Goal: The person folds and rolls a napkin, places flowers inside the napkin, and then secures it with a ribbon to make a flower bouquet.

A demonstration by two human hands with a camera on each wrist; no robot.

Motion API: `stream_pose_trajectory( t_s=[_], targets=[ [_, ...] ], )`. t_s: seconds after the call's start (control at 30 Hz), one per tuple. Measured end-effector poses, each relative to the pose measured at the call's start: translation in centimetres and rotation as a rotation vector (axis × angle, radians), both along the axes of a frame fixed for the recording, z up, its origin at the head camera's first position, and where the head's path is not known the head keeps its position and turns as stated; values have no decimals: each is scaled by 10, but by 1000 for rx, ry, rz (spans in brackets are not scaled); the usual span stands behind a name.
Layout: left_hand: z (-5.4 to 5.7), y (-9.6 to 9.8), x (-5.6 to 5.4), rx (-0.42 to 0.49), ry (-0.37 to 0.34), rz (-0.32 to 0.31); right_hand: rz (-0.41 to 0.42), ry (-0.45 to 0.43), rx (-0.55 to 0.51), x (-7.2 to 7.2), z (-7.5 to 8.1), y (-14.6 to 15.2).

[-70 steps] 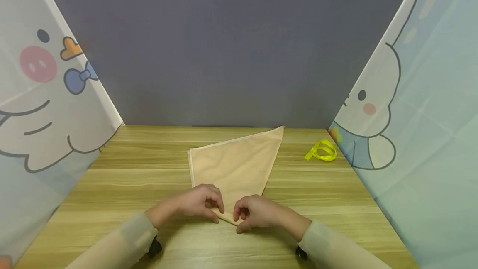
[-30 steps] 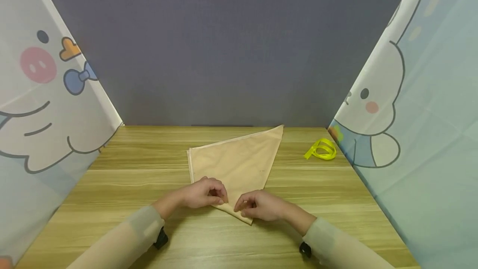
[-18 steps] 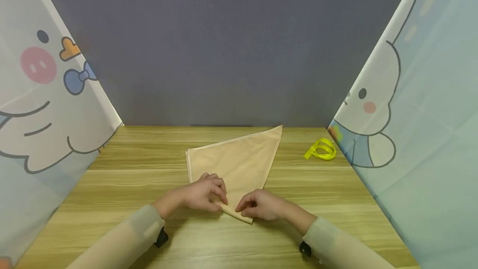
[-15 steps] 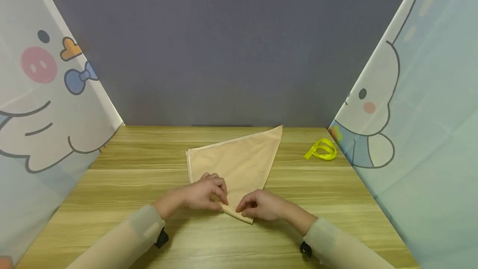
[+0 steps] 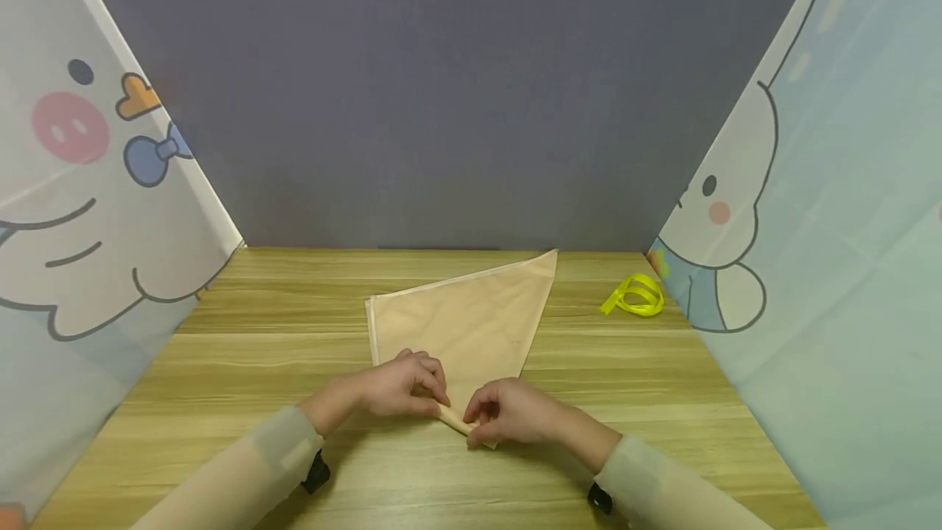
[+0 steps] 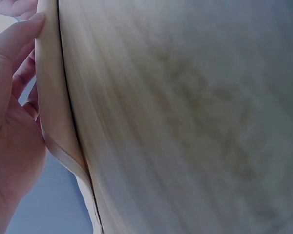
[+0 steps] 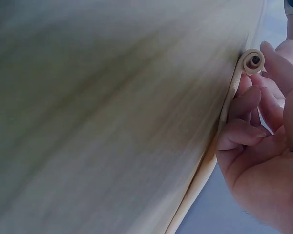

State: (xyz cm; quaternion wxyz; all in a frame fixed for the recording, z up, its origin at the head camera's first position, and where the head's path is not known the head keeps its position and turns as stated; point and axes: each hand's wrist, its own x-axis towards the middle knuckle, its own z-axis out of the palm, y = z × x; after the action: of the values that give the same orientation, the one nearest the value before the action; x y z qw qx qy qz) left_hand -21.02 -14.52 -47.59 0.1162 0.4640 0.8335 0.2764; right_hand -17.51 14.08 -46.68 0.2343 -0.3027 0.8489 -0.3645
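Since the folded beige cloth (image 5: pixel 464 325) at the middle of the wood-grain table (image 5: pixel 287 309) looks light and soft, it probably handles best by its rolled edge (image 6: pixel 49 73), toward the table's near side, where left hand (image 5: pixel 401 385) and right hand (image 5: pixel 518 413) pinch it at 2 spots.

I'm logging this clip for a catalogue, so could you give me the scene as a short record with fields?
Cloth: beige, near edge rolled up, the rest spread flat
Roll: narrow; its spiral end shows in the right wrist view
Left hand: pinches the roll
Right hand: pinches the roll nearer its right end
Ribbon: yellow, loosely coiled, right of the cloth, untouched
Table: wood-grain top
Backdrop: plain grey, behind the table
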Motion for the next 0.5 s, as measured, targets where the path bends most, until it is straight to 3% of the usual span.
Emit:
stream_pose_trajectory(
  t_s=[0.5],
  targets=[
    [-1, 1, -3, 11, -48, 31, 6, 95, -16, -3, -6, -10]
  ],
)
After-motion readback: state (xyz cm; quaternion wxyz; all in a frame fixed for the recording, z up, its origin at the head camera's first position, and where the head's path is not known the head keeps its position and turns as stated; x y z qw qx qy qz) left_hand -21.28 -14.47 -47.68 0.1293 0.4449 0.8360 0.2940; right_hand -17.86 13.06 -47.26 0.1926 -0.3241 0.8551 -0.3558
